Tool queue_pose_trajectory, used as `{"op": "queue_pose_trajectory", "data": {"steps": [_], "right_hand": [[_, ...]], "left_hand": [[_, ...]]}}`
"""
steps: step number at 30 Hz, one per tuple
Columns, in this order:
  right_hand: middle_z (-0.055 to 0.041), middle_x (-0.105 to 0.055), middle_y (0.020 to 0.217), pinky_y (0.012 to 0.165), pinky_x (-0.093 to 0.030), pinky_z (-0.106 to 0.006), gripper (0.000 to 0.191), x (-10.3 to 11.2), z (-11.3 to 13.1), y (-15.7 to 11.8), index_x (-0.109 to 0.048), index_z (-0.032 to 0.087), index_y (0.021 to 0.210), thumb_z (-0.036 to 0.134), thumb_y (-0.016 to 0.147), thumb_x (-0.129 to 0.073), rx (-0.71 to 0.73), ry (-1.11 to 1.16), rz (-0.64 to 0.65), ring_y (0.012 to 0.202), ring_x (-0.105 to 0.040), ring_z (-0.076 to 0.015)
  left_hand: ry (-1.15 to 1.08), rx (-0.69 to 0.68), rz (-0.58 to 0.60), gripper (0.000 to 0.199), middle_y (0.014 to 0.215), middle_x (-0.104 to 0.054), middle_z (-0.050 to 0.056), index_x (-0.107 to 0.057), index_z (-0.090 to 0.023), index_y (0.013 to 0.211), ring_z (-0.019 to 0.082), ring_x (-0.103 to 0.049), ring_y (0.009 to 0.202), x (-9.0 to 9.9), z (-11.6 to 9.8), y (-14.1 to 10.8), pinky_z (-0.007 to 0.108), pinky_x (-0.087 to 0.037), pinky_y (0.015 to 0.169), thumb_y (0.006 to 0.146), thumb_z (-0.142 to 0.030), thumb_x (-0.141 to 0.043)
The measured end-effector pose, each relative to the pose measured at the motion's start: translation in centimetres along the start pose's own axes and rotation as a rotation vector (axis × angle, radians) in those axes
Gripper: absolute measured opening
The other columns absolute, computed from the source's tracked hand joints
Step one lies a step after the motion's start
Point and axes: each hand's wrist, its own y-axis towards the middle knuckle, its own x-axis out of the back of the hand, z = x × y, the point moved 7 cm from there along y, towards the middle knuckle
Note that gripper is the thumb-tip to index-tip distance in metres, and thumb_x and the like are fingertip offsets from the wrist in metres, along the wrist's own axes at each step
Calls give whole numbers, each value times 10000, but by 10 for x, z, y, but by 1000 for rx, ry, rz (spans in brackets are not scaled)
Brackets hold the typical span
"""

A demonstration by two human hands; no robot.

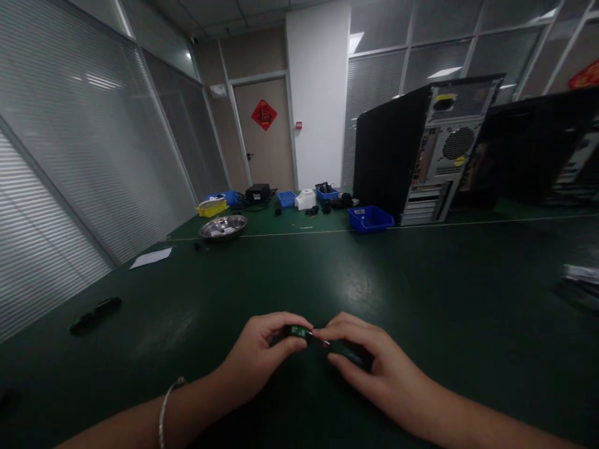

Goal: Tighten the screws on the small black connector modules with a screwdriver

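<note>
The left hand (262, 353) is clamping its fingers on a small green circuit board (298, 331) over the tabletop (281, 274); the right hand (381, 355) is hovering fingertips beside it, its grip unclear. Bracing the board's edges is probably helping alignment.

Computer towers (390, 159) and bins (372, 226) mark an electronics workshop.

We log bare left hand (269, 349) and right hand (369, 355), both forearms (468, 411) bare as well. At left, around the wrist (206, 396), we note one slim, silvery bangle (163, 411), with a small knob (180, 380) at its far end.
</note>
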Motion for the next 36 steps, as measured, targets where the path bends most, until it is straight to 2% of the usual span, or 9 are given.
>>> {"op": "queue_pose_trajectory", "data": {"steps": [3,7,10,14,20,23,28,36], "right_hand": [[-59,-638,1049,859,-492,-338,330,-2,-1,2,-625,245,1183,108,892,-549,-39,-26,27,975,-609,-200],[-62,-638,1048,860,-493,-335,313,-5,-3,6,-622,242,1187,131,906,-539,-72,-77,46,975,-608,-204],[-69,-631,1062,854,-498,-328,308,-6,-5,5,-614,243,1199,153,914,-539,-73,-107,48,976,-608,-207],[-73,-608,1107,874,-495,-322,311,-7,-8,2,-602,258,1215,168,927,-526,-52,-151,52,1010,-599,-208],[-91,-590,1154,892,-495,-313,293,-7,-11,0,-600,254,1210,196,932,-529,-40,-237,53,1041,-594,-215],[-91,-598,1150,896,-494,-309,287,-8,-12,2,-598,252,1208,204,933,-532,-41,-253,69,1044,-596,-214],[-91,-622,1113,881,-500,-313,295,-9,-7,4,-599,245,1206,183,928,-521,-10,-216,66,1018,-606,-214],[-83,-630,1116,865,-513,-308,307,-9,-7,3,-614,267,1211,190,925,-533,-21,-184,93,995,-617,-215]], "left_hand": [[-12,8,30,195,919,-719,38,-714,-194,992,184,-645,854,0,6,1,282,-488,790,812,-194,-639],[-149,27,81,259,927,-704,38,-671,-176,1067,155,-639,781,0,13,4,286,-501,750,809,-191,-648],[-215,24,84,266,958,-706,53,-665,-157,1047,175,-653,855,2,14,6,311,-505,800,781,-166,-680],[-169,-40,78,240,990,-712,62,-706,-166,1019,203,-651,937,5,12,6,337,-493,869,780,-177,-695],[-174,-97,87,270,990,-699,65,-723,-165,1035,209,-660,940,8,9,5,319,-505,851,765,-170,-717],[-224,-87,109,271,998,-712,67,-721,-160,1032,204,-660,954,7,7,4,321,-495,877,761,-163,-722],[-285,-39,154,260,917,-737,54,-723,-160,1024,178,-671,845,4,12,5,302,-510,801,765,-188,-723],[-375,-2,200,272,914,-746,38,-734,-179,1008,168,-673,842,2,19,7,293,-499,811,738,-198,-752]]}}
